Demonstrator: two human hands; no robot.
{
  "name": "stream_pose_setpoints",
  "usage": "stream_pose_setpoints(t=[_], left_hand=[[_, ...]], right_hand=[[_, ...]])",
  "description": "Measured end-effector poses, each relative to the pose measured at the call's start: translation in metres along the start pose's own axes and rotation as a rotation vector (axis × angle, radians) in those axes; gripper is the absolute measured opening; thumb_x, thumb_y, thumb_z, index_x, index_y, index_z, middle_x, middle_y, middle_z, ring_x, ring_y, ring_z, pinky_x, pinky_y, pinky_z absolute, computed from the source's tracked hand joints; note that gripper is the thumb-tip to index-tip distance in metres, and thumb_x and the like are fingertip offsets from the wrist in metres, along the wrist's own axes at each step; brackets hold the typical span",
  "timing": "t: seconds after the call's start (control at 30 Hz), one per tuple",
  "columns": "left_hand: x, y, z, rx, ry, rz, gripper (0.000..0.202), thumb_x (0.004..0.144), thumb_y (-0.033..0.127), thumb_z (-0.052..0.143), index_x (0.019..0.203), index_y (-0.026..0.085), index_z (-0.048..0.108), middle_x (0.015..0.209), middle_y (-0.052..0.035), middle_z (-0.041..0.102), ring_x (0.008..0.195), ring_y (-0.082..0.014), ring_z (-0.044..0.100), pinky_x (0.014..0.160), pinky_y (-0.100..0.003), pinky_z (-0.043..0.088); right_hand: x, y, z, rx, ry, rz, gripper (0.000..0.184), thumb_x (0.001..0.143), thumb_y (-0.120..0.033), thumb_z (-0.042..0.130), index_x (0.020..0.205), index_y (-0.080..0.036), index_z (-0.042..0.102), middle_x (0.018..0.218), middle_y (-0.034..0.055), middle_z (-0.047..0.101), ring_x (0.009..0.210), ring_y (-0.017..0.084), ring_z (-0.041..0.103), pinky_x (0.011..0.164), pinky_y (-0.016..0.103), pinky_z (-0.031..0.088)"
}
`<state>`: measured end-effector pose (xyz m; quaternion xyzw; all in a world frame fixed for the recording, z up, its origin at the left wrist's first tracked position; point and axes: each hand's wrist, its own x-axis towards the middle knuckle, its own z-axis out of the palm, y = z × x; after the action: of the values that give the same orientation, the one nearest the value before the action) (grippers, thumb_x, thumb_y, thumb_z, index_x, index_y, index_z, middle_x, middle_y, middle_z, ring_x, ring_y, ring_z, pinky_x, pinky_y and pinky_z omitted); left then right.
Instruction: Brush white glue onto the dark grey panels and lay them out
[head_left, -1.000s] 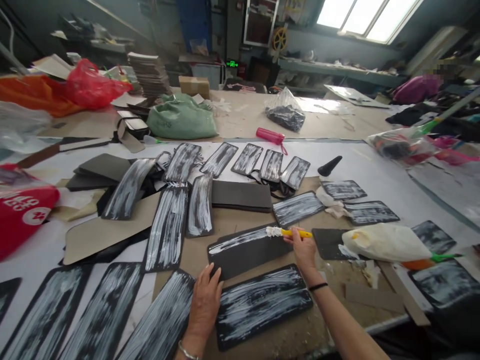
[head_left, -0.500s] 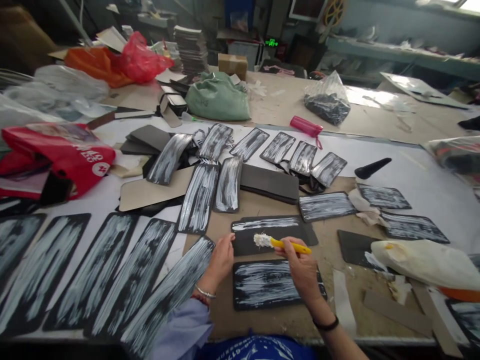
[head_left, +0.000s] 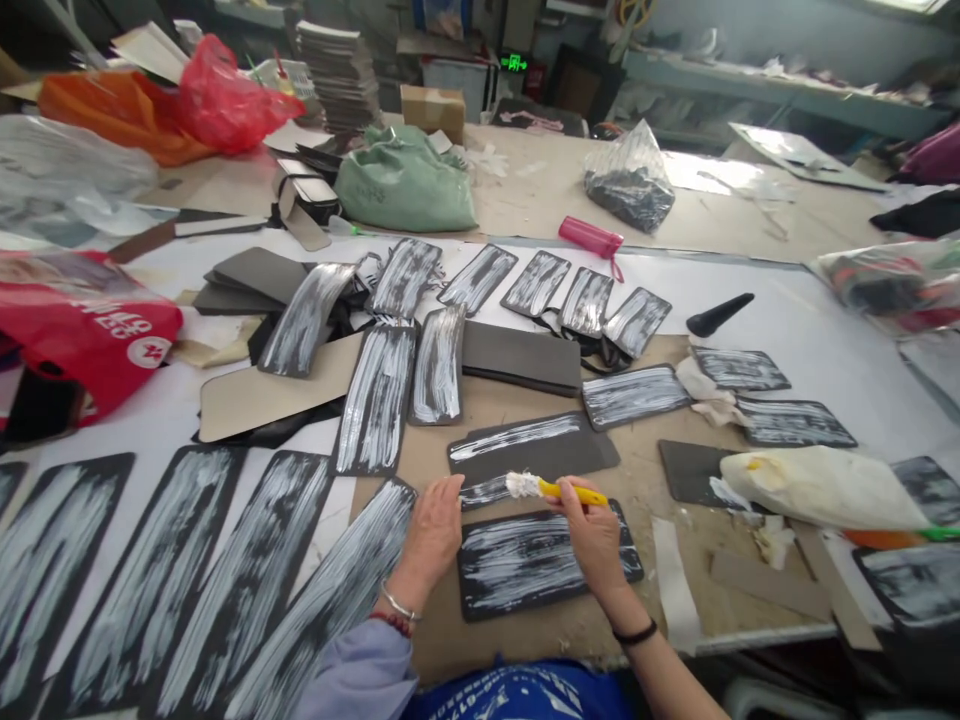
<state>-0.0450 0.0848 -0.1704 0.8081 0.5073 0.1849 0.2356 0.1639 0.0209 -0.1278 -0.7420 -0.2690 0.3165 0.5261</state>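
Observation:
My right hand (head_left: pixel 592 530) grips a yellow-handled brush (head_left: pixel 559 490) whose glue-laden white bristles rest on the left part of a dark grey panel (head_left: pixel 540 452). That panel carries one white streak along its top edge and a shorter one by the bristles. My left hand (head_left: pixel 433 530) lies flat on the panel's left end, fingers spread. Just below, between my hands, lies a black panel (head_left: pixel 525 562) covered in white glue strokes. Both sit on a brown cardboard sheet (head_left: pixel 645 480).
Several glue-coated black panels (head_left: pixel 225 560) fan out to the left and across the back. A white cloth bundle (head_left: pixel 817 488) lies at the right, a red bag (head_left: pixel 82 335) at the left, a green sack (head_left: pixel 405 185) and a pink tube (head_left: pixel 591 237) beyond.
The brush has swept leftward along the grey panel from its right end, leaving a second white streak. My left hand stayed at the panel's left end. The camera view shifted.

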Motion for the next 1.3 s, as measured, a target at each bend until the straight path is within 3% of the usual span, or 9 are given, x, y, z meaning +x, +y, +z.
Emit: stream_pose_setpoints(t=[0.2, 0.43, 0.53, 0.63, 0.8, 0.9, 1.0, 1.13, 1.3], left_hand=[[-0.005, -0.001, 0.005, 0.118, 0.022, 0.122, 0.035, 0.076, 0.018, 0.056, 0.111, 0.014, 0.056, 0.113, -0.0111, 0.062, 0.106, -0.0266, 0.054, 0.094, -0.045, 0.046], [-0.005, -0.003, 0.006, -0.015, 0.031, 0.055, 0.030, 0.080, 0.022, 0.049, 0.106, 0.015, 0.061, 0.113, -0.0121, 0.063, 0.107, -0.0260, 0.055, 0.095, -0.046, 0.045], [-0.004, 0.006, 0.005, -0.171, 0.110, -0.151, 0.031, 0.082, 0.026, 0.043, 0.102, 0.014, 0.062, 0.111, -0.0138, 0.062, 0.106, -0.0250, 0.056, 0.097, -0.046, 0.044], [0.000, 0.017, 0.005, -0.380, 0.179, -0.437, 0.032, 0.080, 0.028, 0.044, 0.102, 0.014, 0.061, 0.108, -0.0130, 0.062, 0.103, -0.0234, 0.058, 0.096, -0.044, 0.044], [0.010, 0.025, 0.003, -0.813, 0.167, -0.847, 0.037, 0.078, 0.027, 0.050, 0.112, 0.012, 0.053, 0.106, -0.0134, 0.064, 0.092, -0.0191, 0.063, 0.082, -0.033, 0.051], [0.016, 0.020, -0.001, -0.860, 0.179, -0.914, 0.037, 0.076, 0.025, 0.054, 0.109, 0.010, 0.055, 0.096, -0.0116, 0.067, 0.086, -0.0183, 0.064, 0.081, -0.032, 0.050], [0.020, 0.016, -0.006, -0.822, 0.139, -0.941, 0.040, 0.073, 0.027, 0.056, 0.109, 0.008, 0.057, 0.088, -0.0101, 0.068, 0.080, -0.0191, 0.064, 0.080, -0.035, 0.049], [0.023, 0.017, -0.009, -0.807, 0.090, -0.961, 0.040, 0.073, 0.027, 0.054, 0.108, 0.007, 0.059, 0.094, -0.0120, 0.068, 0.088, -0.0208, 0.063, 0.084, -0.037, 0.047], [0.024, 0.027, -0.006, -0.880, 0.120, -1.011, 0.031, 0.073, 0.018, 0.051, 0.101, 0.009, 0.061, 0.103, -0.0135, 0.067, 0.099, -0.0207, 0.061, 0.085, -0.034, 0.048]], right_hand=[[0.044, 0.012, -0.060, -0.037, 0.225, -0.003, 0.046, 0.073, -0.059, 0.059, 0.088, -0.015, 0.058, 0.071, 0.0071, 0.066, 0.062, 0.023, 0.066, 0.062, 0.035, 0.057], [0.067, 0.001, -0.092, -0.165, 0.357, -0.107, 0.044, 0.076, -0.058, 0.055, 0.085, -0.015, 0.057, 0.071, 0.0082, 0.064, 0.061, 0.022, 0.065, 0.060, 0.034, 0.055], [0.065, -0.006, -0.089, -0.378, 0.358, -0.367, 0.035, 0.084, -0.050, 0.050, 0.084, -0.016, 0.059, 0.077, 0.0086, 0.063, 0.068, 0.021, 0.064, 0.068, 0.035, 0.054], [0.048, -0.007, -0.070, -0.595, 0.256, -0.641, 0.029, 0.090, -0.041, 0.046, 0.083, -0.017, 0.061, 0.081, 0.0090, 0.062, 0.077, 0.021, 0.061, 0.075, 0.036, 0.051], [0.000, -0.012, -0.026, -0.607, -0.040, -0.757, 0.019, 0.093, -0.024, 0.043, 0.095, -0.020, 0.061, 0.084, 0.0082, 0.061, 0.075, 0.018, 0.061, 0.069, 0.030, 0.052], [-0.004, -0.022, -0.021, -0.503, -0.116, -0.777, 0.017, 0.092, -0.021, 0.044, 0.099, -0.021, 0.060, 0.086, 0.0070, 0.060, 0.078, 0.017, 0.061, 0.071, 0.029, 0.053], [0.020, -0.027, -0.032, -0.534, 0.026, -0.819, 0.016, 0.091, -0.023, 0.046, 0.096, -0.021, 0.061, 0.085, 0.0065, 0.059, 0.080, 0.018, 0.061, 0.074, 0.032, 0.053], [0.047, -0.017, -0.038, -0.647, 0.071, -0.858, 0.018, 0.092, -0.025, 0.045, 0.093, -0.018, 0.061, 0.084, 0.0078, 0.059, 0.078, 0.019, 0.060, 0.072, 0.033, 0.052], [0.038, -0.008, -0.031, -0.641, 0.040, -0.849, 0.019, 0.093, -0.027, 0.044, 0.094, -0.018, 0.061, 0.086, 0.0082, 0.059, 0.080, 0.020, 0.060, 0.075, 0.034, 0.052]])
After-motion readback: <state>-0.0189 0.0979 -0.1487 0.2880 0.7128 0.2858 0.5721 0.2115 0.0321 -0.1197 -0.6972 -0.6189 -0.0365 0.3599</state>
